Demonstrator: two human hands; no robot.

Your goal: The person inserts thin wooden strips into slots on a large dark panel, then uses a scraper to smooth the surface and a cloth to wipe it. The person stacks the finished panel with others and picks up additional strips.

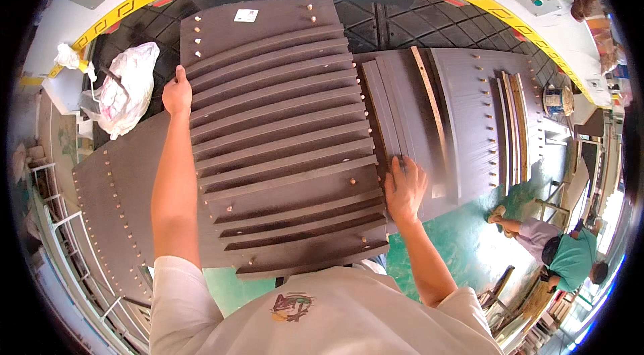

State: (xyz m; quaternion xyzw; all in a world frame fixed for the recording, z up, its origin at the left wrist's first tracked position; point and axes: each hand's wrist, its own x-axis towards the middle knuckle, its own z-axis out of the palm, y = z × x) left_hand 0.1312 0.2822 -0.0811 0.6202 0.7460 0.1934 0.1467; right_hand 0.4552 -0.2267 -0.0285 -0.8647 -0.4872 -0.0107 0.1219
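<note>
The left hand [177, 94] is gripping the left edge of a stack of dark brown panels [282, 133], fingers curled around it near the far end. The right hand [404, 188] is lying flat with spread fingers, pressing against the right edge of the same stack, grasping nothing. The stack is resting in the middle, on a black work surface [402, 23], its boards stepped like a fan and carrying small wooden dowels [197, 38]. More dark panels [469, 113] are lying just beside it on the right, another panel [114, 207] on the left. A white plastic bag [127, 86] is sitting at the far left. A crouching person [563, 254] is working on the green floor [463, 241].
</note>
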